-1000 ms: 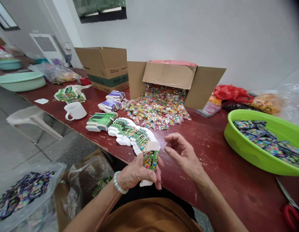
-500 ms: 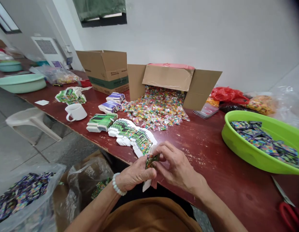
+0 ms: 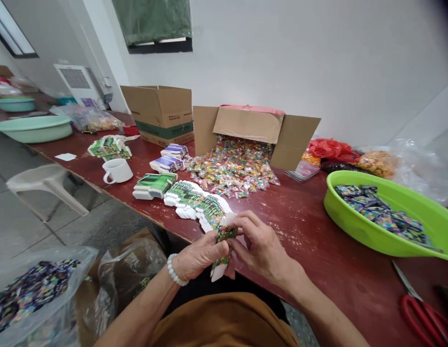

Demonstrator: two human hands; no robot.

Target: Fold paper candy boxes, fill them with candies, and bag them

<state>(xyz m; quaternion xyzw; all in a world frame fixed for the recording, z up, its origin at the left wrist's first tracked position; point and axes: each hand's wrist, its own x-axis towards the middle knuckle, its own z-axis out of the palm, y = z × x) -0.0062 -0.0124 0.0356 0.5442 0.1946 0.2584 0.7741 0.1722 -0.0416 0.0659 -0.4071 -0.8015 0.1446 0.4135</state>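
Between my hands is a small green printed carton (image 3: pixel 224 234) with white end flaps, held over the table's front edge. My left hand (image 3: pixel 200 255), with a beaded bracelet at the wrist, grips its left side, thumb across the front. My right hand (image 3: pixel 262 246) pinches the upper right part near the top flap; its fingertips are partly hidden. Just beyond lies a fanned row of flat green cartons (image 3: pixel 195 201). Behind that row, a heap of small clear packets of colourful candy (image 3: pixel 231 166) spills from a tipped cardboard box (image 3: pixel 249 123).
A lime-green basin (image 3: pixel 372 236) of dark printed sachets stands right, with red-handled scissors (image 3: pixel 422 313) nearer me. On the left are a stack of green cartons (image 3: pixel 155 185), purple cartons (image 3: pixel 168 164), a white mug (image 3: pixel 117 171) and an upright cardboard box (image 3: pixel 162 113). Below, a plastic bag (image 3: pixel 82 270) holds sachets.
The carton now shows more of its printed front and its lower white flap. My hands stay close together on it. The camera view has shifted slightly.
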